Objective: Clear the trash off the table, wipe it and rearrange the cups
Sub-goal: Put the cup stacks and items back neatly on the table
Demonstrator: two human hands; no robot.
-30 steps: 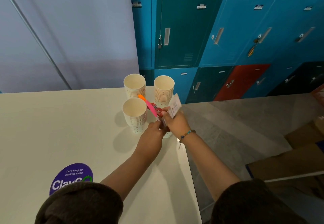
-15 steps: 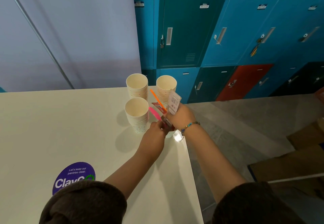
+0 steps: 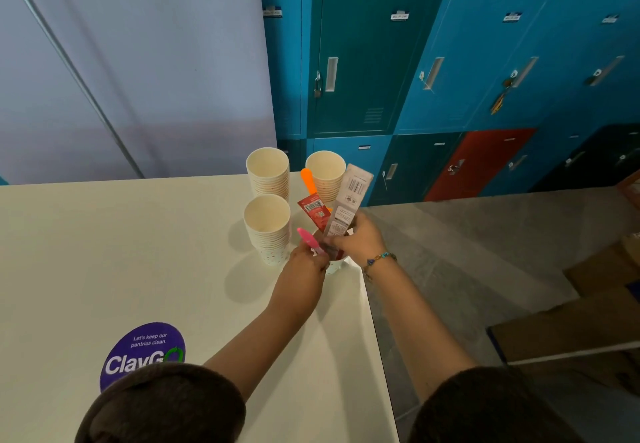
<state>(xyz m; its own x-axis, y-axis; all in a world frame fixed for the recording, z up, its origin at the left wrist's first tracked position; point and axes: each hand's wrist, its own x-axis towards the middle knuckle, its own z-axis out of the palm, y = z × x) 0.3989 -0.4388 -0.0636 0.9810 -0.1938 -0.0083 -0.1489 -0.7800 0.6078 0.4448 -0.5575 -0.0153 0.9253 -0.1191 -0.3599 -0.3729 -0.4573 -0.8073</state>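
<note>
right hand point(image 3: 360, 240) fingers pinch the wrappers point(image 3: 341, 207) over the cup point(image 3: 334, 264), left hand point(image 3: 304, 264) grips a pink stick point(image 3: 310, 240); better push everything deep, steadying the cup.

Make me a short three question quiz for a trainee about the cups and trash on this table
1. How many cup stacks stand clear of the hands?
2. True or false: the purple sticker lies at the table's far edge.
3. Which hand grips the pink stick: A left, B right?

Key:
1. Three: back left stack, back right stack, front stack.
2. False; it lies near the person.
3. A: the left hand grips the pink stick; the right hand holds the packets.
</note>
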